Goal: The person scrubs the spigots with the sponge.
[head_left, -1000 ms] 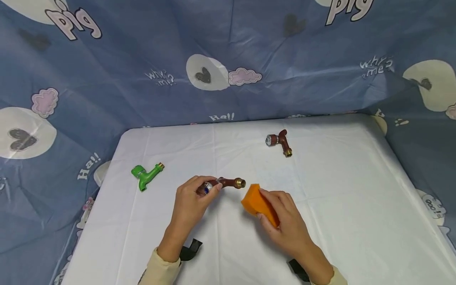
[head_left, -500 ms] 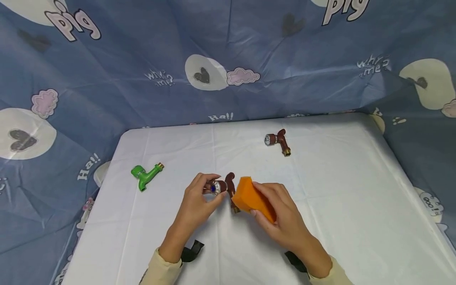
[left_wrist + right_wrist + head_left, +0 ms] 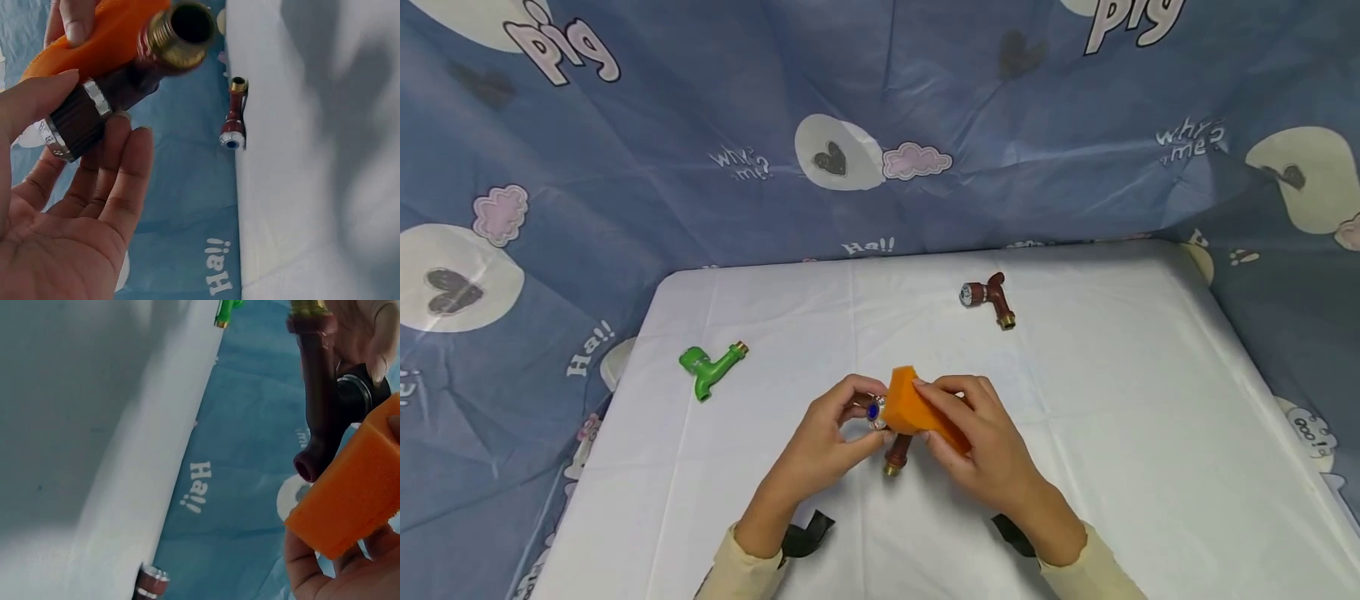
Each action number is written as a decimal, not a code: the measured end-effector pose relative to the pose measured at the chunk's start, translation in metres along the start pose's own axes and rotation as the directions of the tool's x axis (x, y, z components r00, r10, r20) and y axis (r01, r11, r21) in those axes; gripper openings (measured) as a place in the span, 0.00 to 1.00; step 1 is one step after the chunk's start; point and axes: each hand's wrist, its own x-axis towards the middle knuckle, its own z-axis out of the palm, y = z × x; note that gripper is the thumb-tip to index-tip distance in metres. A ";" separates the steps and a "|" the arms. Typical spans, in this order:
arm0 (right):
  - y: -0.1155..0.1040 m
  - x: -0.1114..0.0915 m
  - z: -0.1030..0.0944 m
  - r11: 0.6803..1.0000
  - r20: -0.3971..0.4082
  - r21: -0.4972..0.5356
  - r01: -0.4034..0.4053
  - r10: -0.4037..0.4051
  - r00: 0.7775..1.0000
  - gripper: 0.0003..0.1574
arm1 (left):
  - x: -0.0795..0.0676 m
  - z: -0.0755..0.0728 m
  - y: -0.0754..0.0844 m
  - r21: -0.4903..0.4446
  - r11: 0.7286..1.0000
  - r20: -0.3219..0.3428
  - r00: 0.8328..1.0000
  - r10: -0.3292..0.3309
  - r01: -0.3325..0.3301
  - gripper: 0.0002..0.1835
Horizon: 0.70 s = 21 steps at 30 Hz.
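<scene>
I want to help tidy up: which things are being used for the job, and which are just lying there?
Being used:
brown faucet, held in the left hand
orange sponge, held in the right hand

Just lying there:
green faucet
second brown faucet

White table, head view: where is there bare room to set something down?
Widest: right of the far brown tap and right hand, out to the table's right edge. Another lies between the green tap and far brown tap. Crowded: near middle, where the left hand, orange sponge and held brown tap bunch.
</scene>
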 end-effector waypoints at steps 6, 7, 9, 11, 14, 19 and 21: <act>0.008 -0.004 0.000 0.988 -0.065 -0.140 -0.059 0.050 0.997 0.37 | 0.002 0.001 -0.003 0.036 0.999 0.019 1.000 0.020 -0.021 0.24; 0.010 -0.004 0.000 0.984 -0.084 -0.166 -0.070 0.057 0.995 0.38 | 0.003 0.001 -0.003 0.041 0.999 0.019 1.000 0.024 -0.025 0.23; 0.011 -0.005 0.001 0.976 -0.107 -0.196 -0.091 0.071 0.992 0.38 | 0.004 0.001 -0.004 0.029 0.999 0.019 0.999 0.027 -0.028 0.24; 0.010 -0.006 0.002 0.979 -0.112 -0.185 -0.088 0.068 0.991 0.38 | 0.004 0.001 -0.004 0.005 1.000 0.011 1.000 0.017 -0.017 0.24; 0.006 -0.009 0.005 0.987 -0.095 -0.141 -0.080 0.067 0.993 0.36 | 0.004 0.002 -0.004 -0.020 1.000 -0.008 1.000 -0.020 0.019 0.25; 0.001 -0.014 0.009 0.991 -0.094 -0.119 -0.062 0.051 0.994 0.30 | 0.004 0.001 -0.002 -0.043 0.996 -0.044 0.996 -0.078 0.076 0.27; -0.001 -0.016 0.010 0.991 -0.085 -0.125 -0.040 0.030 0.996 0.28 | 0.004 0.000 -0.003 -0.055 0.996 -0.053 0.996 -0.078 0.075 0.25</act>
